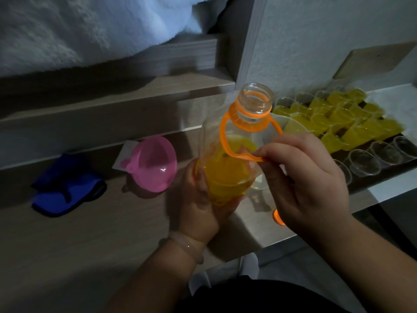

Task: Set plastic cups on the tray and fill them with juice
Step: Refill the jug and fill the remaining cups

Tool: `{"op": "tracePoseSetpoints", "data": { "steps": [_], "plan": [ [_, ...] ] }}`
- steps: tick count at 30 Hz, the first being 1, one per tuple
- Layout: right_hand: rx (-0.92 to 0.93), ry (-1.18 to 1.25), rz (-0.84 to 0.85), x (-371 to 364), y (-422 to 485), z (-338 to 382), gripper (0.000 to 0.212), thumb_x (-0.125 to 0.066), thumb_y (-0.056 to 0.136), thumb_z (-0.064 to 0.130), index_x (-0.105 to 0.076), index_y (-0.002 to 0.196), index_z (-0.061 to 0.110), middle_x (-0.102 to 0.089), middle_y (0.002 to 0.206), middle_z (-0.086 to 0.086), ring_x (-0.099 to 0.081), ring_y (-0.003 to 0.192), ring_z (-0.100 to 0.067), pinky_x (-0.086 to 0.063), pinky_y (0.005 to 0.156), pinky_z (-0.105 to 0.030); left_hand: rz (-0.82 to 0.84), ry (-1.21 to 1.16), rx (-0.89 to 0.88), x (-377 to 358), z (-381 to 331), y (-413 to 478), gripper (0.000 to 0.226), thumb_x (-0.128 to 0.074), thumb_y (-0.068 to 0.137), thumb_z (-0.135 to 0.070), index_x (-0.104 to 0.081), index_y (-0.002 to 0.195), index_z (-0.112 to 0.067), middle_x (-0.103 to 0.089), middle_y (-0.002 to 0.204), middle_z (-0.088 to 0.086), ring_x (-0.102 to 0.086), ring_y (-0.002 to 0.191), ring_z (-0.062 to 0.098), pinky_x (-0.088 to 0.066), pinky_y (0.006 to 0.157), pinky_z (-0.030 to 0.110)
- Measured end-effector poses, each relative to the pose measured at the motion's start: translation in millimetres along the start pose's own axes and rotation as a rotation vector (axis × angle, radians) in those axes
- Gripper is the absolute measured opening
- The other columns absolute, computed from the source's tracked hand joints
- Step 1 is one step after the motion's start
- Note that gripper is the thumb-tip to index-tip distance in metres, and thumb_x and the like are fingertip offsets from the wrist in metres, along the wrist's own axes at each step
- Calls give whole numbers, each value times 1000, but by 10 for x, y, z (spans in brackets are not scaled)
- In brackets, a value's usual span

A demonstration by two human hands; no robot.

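A clear juice bottle [228, 168] with an open mouth and a little orange juice at its bottom is held upright above the counter. My left hand [200, 199] grips its base from the left. My right hand [302, 177] pinches the orange carry handle [239, 154] that hangs from the bottle's neck ring. On the right stands a dark tray [383, 170] with several plastic cups full of juice [334, 123] at the back and a few empty clear cups [363, 161] along its near edge.
A pink funnel [153, 163] lies on the wooden counter left of the bottle, and a blue cloth [65, 188] lies further left. An orange bottle cap [277, 216] sits under my right hand. A raised ledge and a wall close off the back.
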State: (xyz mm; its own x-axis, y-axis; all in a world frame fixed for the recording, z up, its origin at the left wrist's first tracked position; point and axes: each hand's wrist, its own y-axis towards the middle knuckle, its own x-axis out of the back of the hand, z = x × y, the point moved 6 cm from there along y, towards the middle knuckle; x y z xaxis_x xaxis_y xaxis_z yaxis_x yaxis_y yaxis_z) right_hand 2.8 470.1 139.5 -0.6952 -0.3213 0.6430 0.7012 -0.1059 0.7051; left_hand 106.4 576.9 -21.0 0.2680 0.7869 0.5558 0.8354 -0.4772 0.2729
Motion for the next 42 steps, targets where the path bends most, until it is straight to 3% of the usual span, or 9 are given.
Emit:
{"op": "tracePoseSetpoints", "data": {
  "steps": [2, 5, 10, 15, 21, 27, 32, 37, 42],
  "plan": [
    [-2, 0, -15, 24, 1, 4, 18, -56, 93, 9, -67, 98, -3, -61, 96, -14, -55, 88, -24, -44, 81, -29, -122, 33, -167, 105, -115, 7, 102, -69, 72, -61, -4, 148, -38, -40, 136, 28, -46, 122, 37, -39, 105, 41],
    [-6, -1, -42, 46, -12, 19, 18, -56, 93, 9, -67, 100, -4, -62, 96, -15, -56, 88, -25, -46, 80, -31, -224, 173, -342, 363, -252, -16, 100, -58, 80, -63, 9, 149, -35, -30, 134, 23, -44, 113, 36, -36, 98, 31],
    [21, -150, -28, 17, -39, 41, 27, -50, 97, 11, -63, 118, -1, -64, 94, -17, -56, 78, -30, -45, 72, -36, -17, 250, -453, 619, -364, 32, 106, -67, 70, -41, 5, 148, -46, -32, 133, 14, -49, 110, 41, -48, 86, 48],
    [-17, -244, -52, 49, 57, 21, 28, -53, 95, 9, -63, 120, 0, -63, 89, -16, -54, 73, -29, -41, 63, -35, 179, 419, -395, 820, -597, 147, 122, -82, 60, -47, 4, 147, -47, -33, 128, 9, -48, 110, 37, -47, 88, 49],
    [-141, -329, 31, 61, 154, -62, 42, -48, 98, 37, -60, 125, 7, -62, 90, -9, -56, 73, -23, -36, 62, -26, 334, 700, -385, 958, -857, 255, 129, -85, 54, -51, 3, 148, -47, -43, 123, 12, -51, 103, 35, -52, 78, 48],
    [-177, -350, 33, 3, 93, -123, 50, -42, 99, 42, -54, 133, 7, -63, 98, -11, -59, 84, -27, -44, 67, -31, 413, 865, -422, 1017, -949, 325, 128, -82, 55, -56, 7, 147, -49, -46, 123, 13, -53, 99, 34, -50, 74, 45],
    [-182, -353, 8, -31, 99, -150, 50, -41, 100, 39, -50, 136, 6, -62, 108, -13, -53, 100, -26, -41, 76, -30, 451, 881, -418, 1096, -1029, 407, 127, -80, 59, -56, 16, 142, -54, -42, 126, 11, -51, 99, 33, -49, 76, 45],
    [-230, -389, 48, -102, 102, -190, 50, -41, 98, 39, -51, 136, 8, -63, 104, -14, -62, 85, -31, -45, 58, -34, 545, 902, -377, 1104, -1098, 448, 125, -74, 67, -58, 37, 126, -60, -32, 130, 5, -44, 107, 29, -46, 82, 43],
    [-275, -376, 115, -136, 97, -225, 49, -39, 96, 40, -55, 134, 13, -56, 93, -14, -55, 62, -28, -30, 50, -25, 603, 929, -345, 1076, -1127, 462, 123, -70, 71, -59, 42, 122, -59, -27, 130, 4, -41, 111, 28, -44, 84, 41]
  ]
}}
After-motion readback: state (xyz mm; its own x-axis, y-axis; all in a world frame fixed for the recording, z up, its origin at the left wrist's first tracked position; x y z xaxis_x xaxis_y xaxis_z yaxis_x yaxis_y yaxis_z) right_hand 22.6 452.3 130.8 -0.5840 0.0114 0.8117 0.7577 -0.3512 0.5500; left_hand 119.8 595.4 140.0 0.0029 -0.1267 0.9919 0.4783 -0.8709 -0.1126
